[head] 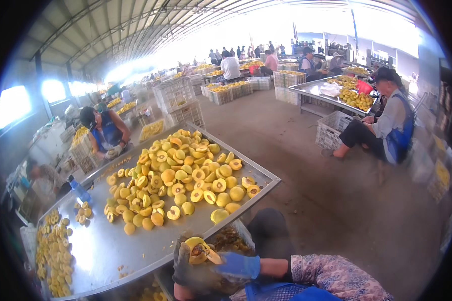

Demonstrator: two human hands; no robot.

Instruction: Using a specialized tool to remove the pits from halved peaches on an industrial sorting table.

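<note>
At the near edge of a metal-topped table, my left hand, in a dark glove, holds an opened yellow fruit with its brown centre facing up. My right hand, in a blue glove, grips a small tool with a light-coloured handle whose tip meets the fruit's centre; the tip's form is unclear. A large heap of halved yellow fruit lies on the table beyond my hands. Under the hands, a crate holds brownish scraps.
More fruit halves cover the table's left end, near a blue bottle. A co-worker sits across the table. Another person sits at right beside a plastic crate. Stacked crates stand behind the table.
</note>
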